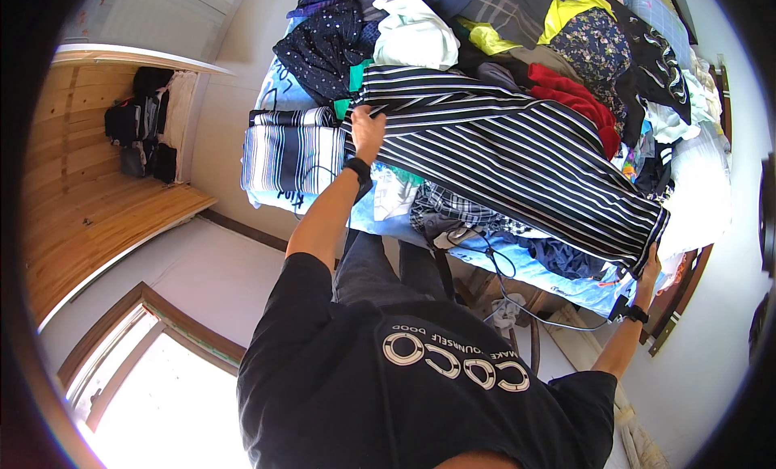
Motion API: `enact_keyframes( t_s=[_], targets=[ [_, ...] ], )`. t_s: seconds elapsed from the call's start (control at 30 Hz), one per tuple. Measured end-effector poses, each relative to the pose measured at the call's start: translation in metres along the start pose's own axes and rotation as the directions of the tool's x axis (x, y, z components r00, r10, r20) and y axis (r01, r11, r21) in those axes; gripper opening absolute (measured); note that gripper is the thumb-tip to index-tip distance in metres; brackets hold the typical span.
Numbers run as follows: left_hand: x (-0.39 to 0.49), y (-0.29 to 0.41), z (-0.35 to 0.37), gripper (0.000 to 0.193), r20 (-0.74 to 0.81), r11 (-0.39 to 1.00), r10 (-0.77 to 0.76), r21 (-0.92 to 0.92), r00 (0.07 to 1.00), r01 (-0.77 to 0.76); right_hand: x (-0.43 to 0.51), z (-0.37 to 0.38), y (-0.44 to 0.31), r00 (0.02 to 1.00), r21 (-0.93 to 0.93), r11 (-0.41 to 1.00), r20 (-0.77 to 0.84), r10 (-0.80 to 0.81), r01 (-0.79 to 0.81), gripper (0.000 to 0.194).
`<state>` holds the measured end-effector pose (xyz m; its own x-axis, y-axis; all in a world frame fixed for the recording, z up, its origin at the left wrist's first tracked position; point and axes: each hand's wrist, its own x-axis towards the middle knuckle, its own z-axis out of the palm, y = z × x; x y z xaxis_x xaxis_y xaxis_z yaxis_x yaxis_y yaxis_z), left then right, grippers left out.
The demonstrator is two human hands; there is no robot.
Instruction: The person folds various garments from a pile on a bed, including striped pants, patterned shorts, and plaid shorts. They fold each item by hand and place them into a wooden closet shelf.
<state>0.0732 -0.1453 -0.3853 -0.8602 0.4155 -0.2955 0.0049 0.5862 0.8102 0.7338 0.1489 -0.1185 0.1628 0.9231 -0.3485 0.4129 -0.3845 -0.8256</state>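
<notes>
Black-and-white striped trousers (pixel 485 141) lie stretched lengthwise over the heaped clothes, one leg apparently over the other. At their left end, my left hand (pixel 368 132) grips the cloth between thumb and fingers. My right hand (pixel 650 270) holds the hem at the far right end; some of its fingers are hidden by the fabric. Just left of my left hand sits a folded white, blue and black striped cloth (pixel 294 156), with a rolled dark striped piece (pixel 291 117) behind it. Bits of green fabric (pixel 359 76) show beside the trousers' left end.
Clothes pile up behind, including a white garment (pixel 415 32), a black dotted one (pixel 321 50), a red one (pixel 573 96) and a floral one (pixel 591 50). A cable (pixel 545 321) hangs along the front of the blue cover (pixel 388 217). A wooden closet (pixel 109 196) stands left.
</notes>
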Motion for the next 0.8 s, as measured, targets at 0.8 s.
enact_keyframes(
  t_s=[0.8],
  targets=[
    [0.020,-0.012,-0.067,0.034,0.388,0.875,0.313,0.237,0.867,-0.422,-0.010,0.012,0.016,0.997,-0.016,0.997,-0.030,0.076,-0.077,0.048]
  ],
)
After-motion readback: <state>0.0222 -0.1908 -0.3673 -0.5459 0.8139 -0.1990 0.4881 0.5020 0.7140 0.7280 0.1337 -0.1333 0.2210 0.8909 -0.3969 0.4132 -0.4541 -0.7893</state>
